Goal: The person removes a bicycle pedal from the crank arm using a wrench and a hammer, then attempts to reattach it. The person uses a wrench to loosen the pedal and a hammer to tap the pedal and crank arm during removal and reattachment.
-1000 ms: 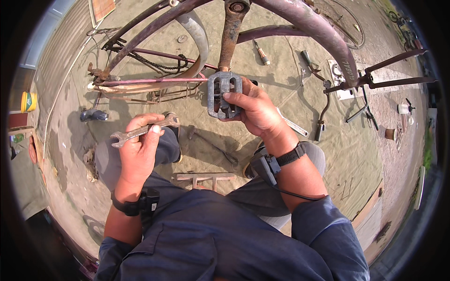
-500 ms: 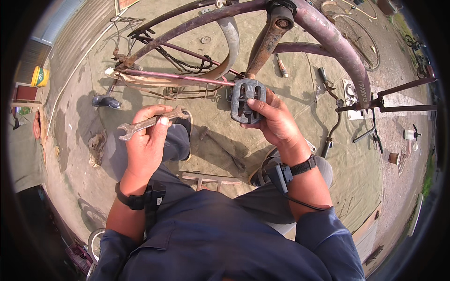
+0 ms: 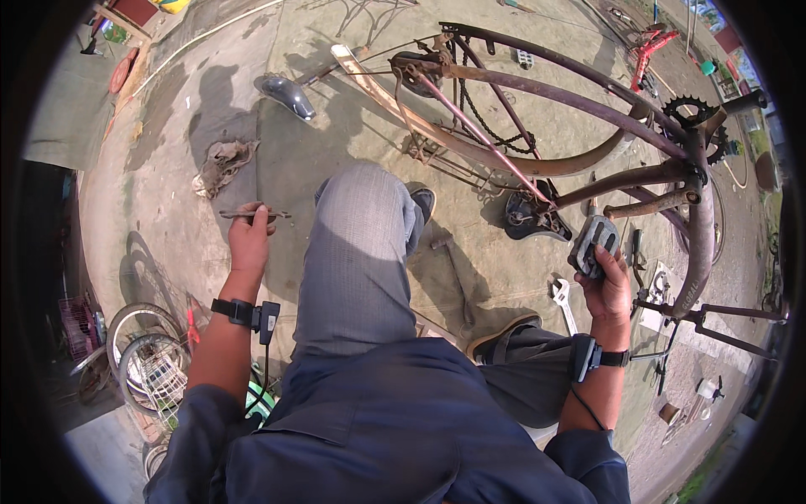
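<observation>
Out to my left, my left hand [image 3: 249, 244] grips an open-ended wrench [image 3: 239, 214] between thumb and fingers. My right hand [image 3: 608, 290] is closed round a black bicycle pedal [image 3: 594, 245], thumb across its body. Just beyond the pedal, a rusty crank arm [image 3: 653, 203] comes down from the worn purple bicycle frame [image 3: 617, 185]. Whether pedal and crank are joined I cannot tell. The frame lies on the ground cloth at the right, with a chain [image 3: 478, 126] hanging along its rear part.
A black saddle [image 3: 531, 220] lies under the frame. An adjustable wrench [image 3: 564, 304] and a hammer [image 3: 456, 277] rest near my feet. Left of my knee are a crumpled rag [image 3: 225, 164] and a dark rounded piece [image 3: 290, 95]. A bicycle with a wire basket [image 3: 164, 374] stands at lower left.
My view has swung left and my body has shifted. My hands have moved farther apart, the wrench drawn away from the pedal. Each hand keeps its hold.
</observation>
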